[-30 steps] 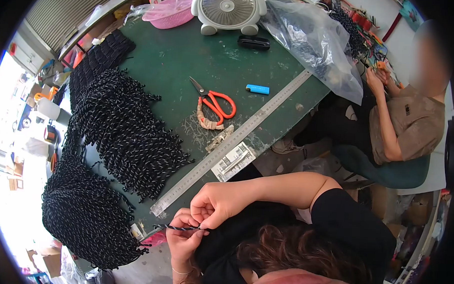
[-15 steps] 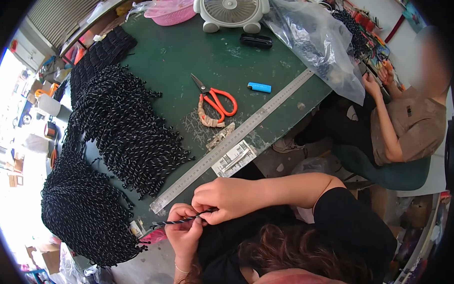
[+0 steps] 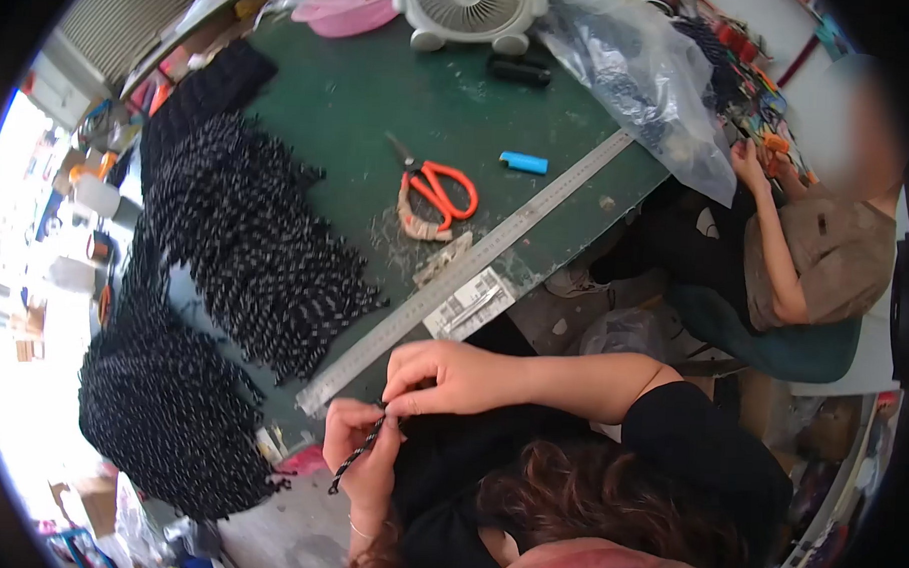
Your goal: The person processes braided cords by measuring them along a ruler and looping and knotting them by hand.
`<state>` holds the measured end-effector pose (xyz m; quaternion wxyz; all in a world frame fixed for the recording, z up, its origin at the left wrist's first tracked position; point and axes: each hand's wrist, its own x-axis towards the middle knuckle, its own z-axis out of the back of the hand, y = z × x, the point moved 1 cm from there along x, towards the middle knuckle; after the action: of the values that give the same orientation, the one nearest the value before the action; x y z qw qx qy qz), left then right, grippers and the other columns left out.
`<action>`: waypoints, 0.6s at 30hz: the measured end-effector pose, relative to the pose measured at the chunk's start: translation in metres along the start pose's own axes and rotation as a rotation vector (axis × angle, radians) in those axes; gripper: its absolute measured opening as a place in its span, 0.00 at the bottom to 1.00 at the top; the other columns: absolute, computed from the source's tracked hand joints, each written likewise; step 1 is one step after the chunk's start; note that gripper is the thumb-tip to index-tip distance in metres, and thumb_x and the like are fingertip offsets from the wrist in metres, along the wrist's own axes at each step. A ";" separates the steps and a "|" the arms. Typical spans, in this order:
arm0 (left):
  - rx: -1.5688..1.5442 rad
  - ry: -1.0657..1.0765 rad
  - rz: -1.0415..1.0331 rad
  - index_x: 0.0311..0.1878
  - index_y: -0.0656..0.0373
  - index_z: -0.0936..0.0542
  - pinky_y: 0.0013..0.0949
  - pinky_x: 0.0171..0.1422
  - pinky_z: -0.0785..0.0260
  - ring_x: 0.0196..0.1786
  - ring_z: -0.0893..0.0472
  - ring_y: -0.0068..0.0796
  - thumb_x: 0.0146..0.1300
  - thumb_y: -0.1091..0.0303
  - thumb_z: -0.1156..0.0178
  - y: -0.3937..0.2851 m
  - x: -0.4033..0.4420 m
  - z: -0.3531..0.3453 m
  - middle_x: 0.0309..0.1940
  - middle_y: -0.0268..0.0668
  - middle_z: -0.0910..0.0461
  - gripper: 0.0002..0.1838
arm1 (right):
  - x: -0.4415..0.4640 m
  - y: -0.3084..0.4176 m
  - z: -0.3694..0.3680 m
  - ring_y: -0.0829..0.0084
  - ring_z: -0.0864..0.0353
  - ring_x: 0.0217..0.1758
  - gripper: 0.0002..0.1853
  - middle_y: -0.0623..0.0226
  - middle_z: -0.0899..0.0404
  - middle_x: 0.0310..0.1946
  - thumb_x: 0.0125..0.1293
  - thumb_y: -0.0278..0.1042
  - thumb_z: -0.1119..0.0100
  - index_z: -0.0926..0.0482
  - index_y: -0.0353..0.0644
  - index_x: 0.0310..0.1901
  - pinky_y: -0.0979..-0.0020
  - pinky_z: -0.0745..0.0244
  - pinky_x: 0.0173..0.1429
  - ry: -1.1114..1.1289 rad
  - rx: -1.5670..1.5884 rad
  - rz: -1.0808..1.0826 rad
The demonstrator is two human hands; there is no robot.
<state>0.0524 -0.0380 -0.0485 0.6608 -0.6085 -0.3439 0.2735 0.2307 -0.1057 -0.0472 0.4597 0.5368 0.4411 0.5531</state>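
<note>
Pinching a white-flecked black cord [image 3: 356, 459] between closed fingertips of left hand [image 3: 375, 477] and right hand [image 3: 446, 377], near ruler [image 3: 475, 262] and orange-handled scissors [image 3: 411, 166]; slanting lengthwise toward frame's lower left.

I have the right arm bent at the elbow, its forearm [image 3: 576, 386] running almost level across the front of the torso, bare below the short black sleeve [image 3: 714, 458]. The wrist on that side looks nearly straight. My right hand [image 3: 436, 379] shows its back to me, fingers curled under, thumb and index finger drawn together at the tips. My left hand [image 3: 364, 449] sits just beside and below it, raised upright on its wrist [image 3: 368, 511], fingers folded inward with the thumb pointing up. The fingertips of both hands meet closely; I cannot make out exact contact. Hair hides much of my left forearm.
</note>
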 end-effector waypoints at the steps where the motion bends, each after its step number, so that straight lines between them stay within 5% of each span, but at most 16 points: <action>1: 0.031 -0.002 0.010 0.35 0.63 0.27 0.22 0.34 0.26 0.30 0.25 0.21 0.57 0.85 0.38 0.000 -0.004 0.001 0.36 0.35 0.29 0.09 | 0.000 -0.003 -0.002 0.77 0.23 0.38 0.09 0.67 0.23 0.33 0.64 0.34 0.36 0.18 0.37 0.40 0.72 0.27 0.42 0.004 0.029 0.017; 3: 0.087 0.051 0.037 0.36 0.62 0.28 0.23 0.33 0.25 0.30 0.23 0.22 0.57 0.85 0.38 -0.004 -0.002 0.000 0.34 0.33 0.28 0.10 | -0.001 -0.002 -0.005 0.80 0.24 0.40 0.06 0.69 0.24 0.35 0.65 0.28 0.38 0.19 0.36 0.40 0.76 0.29 0.43 0.019 0.041 -0.128; 7: -0.412 0.065 0.346 0.56 0.61 0.31 0.22 0.35 0.26 0.34 0.18 0.25 0.58 0.84 0.38 -0.007 0.000 -0.006 0.34 0.32 0.27 0.23 | 0.002 0.011 -0.007 0.84 0.24 0.35 0.06 0.77 0.24 0.33 0.67 0.29 0.40 0.21 0.38 0.43 0.81 0.27 0.41 -0.086 0.606 -0.490; 10: -0.538 0.221 0.372 0.66 0.60 0.36 0.22 0.35 0.27 0.35 0.18 0.26 0.59 0.84 0.39 0.000 -0.004 -0.010 0.34 0.32 0.27 0.31 | 0.010 0.010 -0.003 0.88 0.27 0.33 0.06 0.80 0.26 0.30 0.68 0.30 0.41 0.21 0.39 0.44 0.84 0.31 0.38 -0.184 0.540 -0.414; 18: -0.524 0.365 0.464 0.66 0.66 0.36 0.22 0.32 0.27 0.34 0.17 0.30 0.57 0.86 0.41 -0.004 -0.004 -0.014 0.29 0.33 0.26 0.31 | 0.025 0.001 0.010 0.89 0.34 0.28 0.08 0.80 0.26 0.30 0.70 0.32 0.41 0.23 0.39 0.46 0.86 0.38 0.33 -0.299 0.482 -0.353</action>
<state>0.0607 -0.0498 -0.0454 0.4540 -0.8568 -0.1320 0.2059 0.2411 -0.0816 -0.0417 0.4679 0.6204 0.5733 0.2597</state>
